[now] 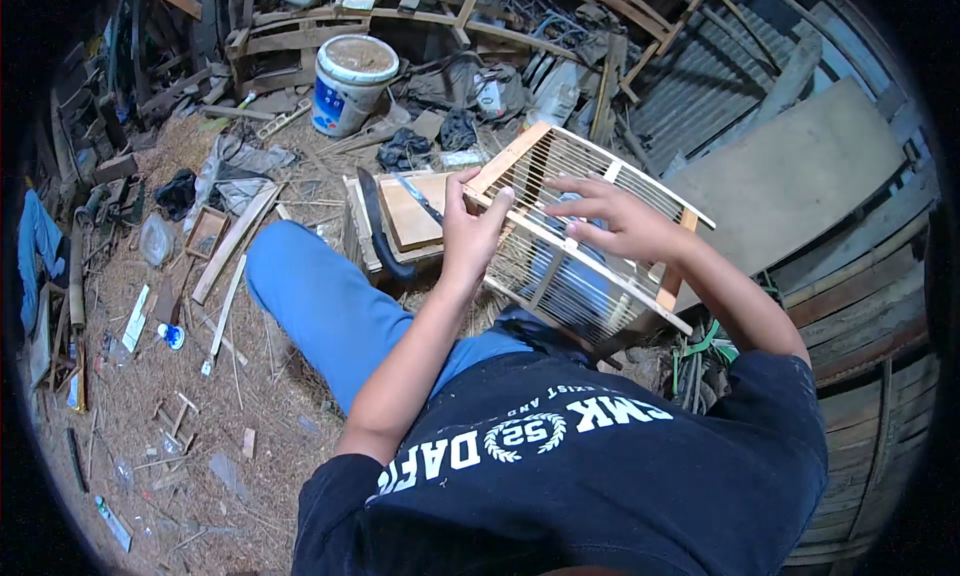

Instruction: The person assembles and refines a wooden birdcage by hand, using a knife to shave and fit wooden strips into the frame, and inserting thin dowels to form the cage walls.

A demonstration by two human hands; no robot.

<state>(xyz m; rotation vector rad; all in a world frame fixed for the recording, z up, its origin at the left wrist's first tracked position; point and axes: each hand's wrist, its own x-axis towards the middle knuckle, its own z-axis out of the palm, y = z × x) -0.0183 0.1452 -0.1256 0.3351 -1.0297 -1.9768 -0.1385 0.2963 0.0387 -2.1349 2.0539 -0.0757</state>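
A cage (540,292) of thin bars in a pale wooden frame rests tilted across my lap. My left hand (474,226) is closed on its near left corner, thumb over the rail. Over the barred side, my right hand (622,222) has its fingers stretched and apart; whether the fingertips touch the bars, I cannot tell. Left of the cage, a large curved knife (379,228) with a dark handle leans by a wooden board (411,214). A narrower blade (417,198) lies on that board. The cage's far lower part is partly hidden by my right forearm.
A white and blue bucket (345,101) stands at the back. A large plain panel (800,181) leans at the right. Wood strips (232,246), a small wooden frame (206,232) and litter cover the ground at the left. Green cord (700,348) lies right of the cage.
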